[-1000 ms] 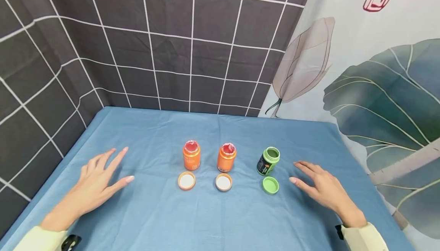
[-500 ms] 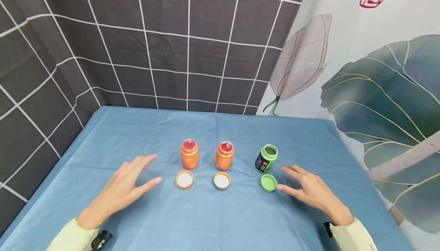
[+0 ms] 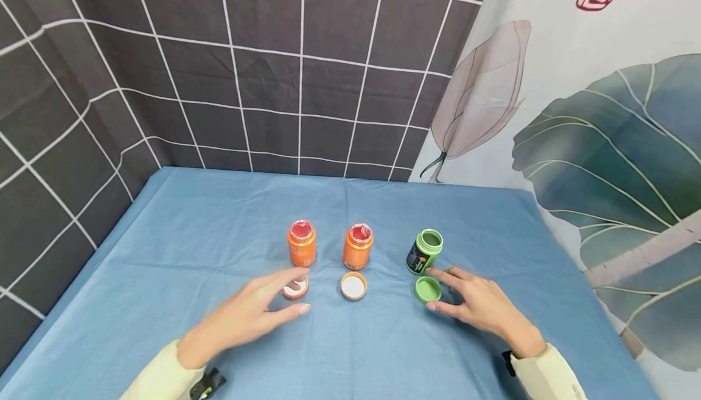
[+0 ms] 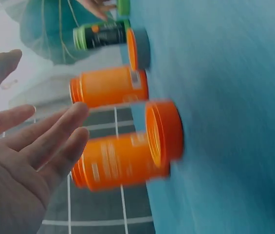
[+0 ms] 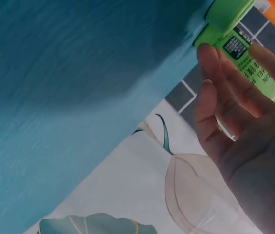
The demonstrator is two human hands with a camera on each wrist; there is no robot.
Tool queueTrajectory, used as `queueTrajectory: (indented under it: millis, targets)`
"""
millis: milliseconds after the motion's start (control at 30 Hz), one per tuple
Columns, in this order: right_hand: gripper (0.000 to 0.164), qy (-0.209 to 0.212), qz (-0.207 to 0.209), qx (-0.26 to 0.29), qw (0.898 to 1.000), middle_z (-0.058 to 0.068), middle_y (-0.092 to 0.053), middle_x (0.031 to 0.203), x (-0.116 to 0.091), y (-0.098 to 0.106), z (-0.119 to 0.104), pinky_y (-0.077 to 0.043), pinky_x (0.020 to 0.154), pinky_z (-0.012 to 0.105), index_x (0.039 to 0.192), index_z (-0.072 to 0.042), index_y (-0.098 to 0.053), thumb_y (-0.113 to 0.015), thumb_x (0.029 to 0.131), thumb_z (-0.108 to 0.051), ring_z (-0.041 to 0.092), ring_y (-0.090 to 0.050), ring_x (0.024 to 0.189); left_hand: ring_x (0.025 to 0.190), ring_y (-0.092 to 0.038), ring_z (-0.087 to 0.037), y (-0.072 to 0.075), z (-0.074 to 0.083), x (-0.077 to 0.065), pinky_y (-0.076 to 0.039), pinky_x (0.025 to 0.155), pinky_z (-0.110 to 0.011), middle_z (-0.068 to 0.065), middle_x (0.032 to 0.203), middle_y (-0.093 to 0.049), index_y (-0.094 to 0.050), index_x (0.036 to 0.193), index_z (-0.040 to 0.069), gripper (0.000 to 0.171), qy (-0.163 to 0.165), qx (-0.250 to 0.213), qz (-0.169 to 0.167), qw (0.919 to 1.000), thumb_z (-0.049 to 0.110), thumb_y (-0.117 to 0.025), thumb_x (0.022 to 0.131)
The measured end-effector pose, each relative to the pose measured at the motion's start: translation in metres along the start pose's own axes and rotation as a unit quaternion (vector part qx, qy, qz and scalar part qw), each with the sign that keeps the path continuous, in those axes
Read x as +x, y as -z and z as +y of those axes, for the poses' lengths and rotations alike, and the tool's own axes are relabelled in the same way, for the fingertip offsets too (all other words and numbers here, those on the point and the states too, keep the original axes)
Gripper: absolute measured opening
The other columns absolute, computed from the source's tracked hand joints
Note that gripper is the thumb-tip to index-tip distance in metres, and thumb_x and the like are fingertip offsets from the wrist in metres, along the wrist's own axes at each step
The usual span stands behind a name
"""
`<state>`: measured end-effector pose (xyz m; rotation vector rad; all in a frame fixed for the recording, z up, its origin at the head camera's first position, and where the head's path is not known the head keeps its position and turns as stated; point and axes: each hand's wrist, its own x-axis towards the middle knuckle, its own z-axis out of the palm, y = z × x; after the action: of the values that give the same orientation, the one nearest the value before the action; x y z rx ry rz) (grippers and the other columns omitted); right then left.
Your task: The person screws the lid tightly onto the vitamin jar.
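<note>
Two open orange jars, the left one [image 3: 302, 249] and the middle one [image 3: 358, 252], and a green jar [image 3: 419, 259] with a dark label stand upright in a row. An upturned lid lies before each: a left orange lid [image 3: 296, 294], a middle orange lid [image 3: 353, 287] and a green lid [image 3: 428, 289]. My left hand [image 3: 246, 313], fingers extended, hovers over the left orange lid; the left wrist view shows a gap between fingers and lid [image 4: 170, 132]. At the green lid, my right hand [image 3: 479, 304] has thumb and fingers spread beside its right edge; contact is unclear.
A blue cloth [image 3: 350, 351] covers the table. Behind and to the left hangs a dark gridded curtain [image 3: 268, 83]. On the right is a pale curtain [image 3: 487, 162] with leaf prints.
My left hand has moved right across the cloth to the left orange lid. My right hand has shifted left to the green lid. Jars and lids stay in place.
</note>
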<state>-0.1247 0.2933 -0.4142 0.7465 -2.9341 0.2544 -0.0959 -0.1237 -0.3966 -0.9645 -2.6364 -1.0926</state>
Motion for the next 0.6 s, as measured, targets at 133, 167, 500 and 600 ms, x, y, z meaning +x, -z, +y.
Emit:
queueTrajectory:
  millis: [133, 167, 500, 600]
  targets:
    - [0.064, -0.008, -0.021, -0.004, 1.000, -0.003, -0.059, 0.107, 0.002, -0.001, -0.003, -0.042, 0.055, 0.031, 0.128, -0.030, -0.054, -0.058, 0.075, -0.066, 0.009, -0.055, 0.075, 0.107, -0.055, -0.007, -0.012, 0.013, 0.009, -0.043, 0.092, -0.032, 0.013, 0.128, -0.050, -0.038, 0.139, 0.028, 0.058, 0.029, -0.038, -0.064, 0.9968, 0.049, -0.054, 0.088]
    - [0.065, -0.008, -0.025, -0.006, 1.000, -0.003, -0.059, 0.106, 0.003, -0.002, -0.004, -0.042, 0.055, 0.032, 0.128, -0.030, -0.053, -0.058, 0.075, -0.066, 0.010, -0.056, 0.075, 0.111, -0.053, -0.008, -0.016, 0.016, 0.011, -0.042, 0.093, -0.033, 0.011, 0.131, -0.048, -0.034, 0.141, 0.027, 0.060, 0.030, -0.042, -0.079, 0.9956, 0.051, -0.052, 0.089]
    - [0.067, -0.007, -0.043, -0.005, 0.999, -0.003, -0.058, 0.106, 0.007, -0.007, -0.009, -0.046, 0.061, 0.035, 0.129, -0.029, -0.053, -0.056, 0.075, -0.067, 0.013, -0.059, 0.081, 0.128, -0.037, -0.009, -0.044, 0.037, 0.040, -0.033, 0.102, -0.033, 0.007, 0.142, -0.038, -0.028, 0.144, 0.024, 0.062, -0.014, -0.069, -0.112, 0.9913, 0.051, -0.047, 0.091]
    - [0.066, -0.003, -0.038, -0.004, 0.999, -0.005, -0.058, 0.106, 0.008, -0.009, -0.011, -0.046, 0.062, 0.034, 0.129, -0.029, -0.053, -0.055, 0.075, -0.068, 0.012, -0.059, 0.081, 0.128, -0.037, -0.009, -0.050, 0.039, 0.048, -0.033, 0.102, -0.033, 0.007, 0.141, -0.038, -0.031, 0.143, 0.021, 0.062, -0.016, -0.070, -0.110, 0.9913, 0.051, -0.047, 0.091]
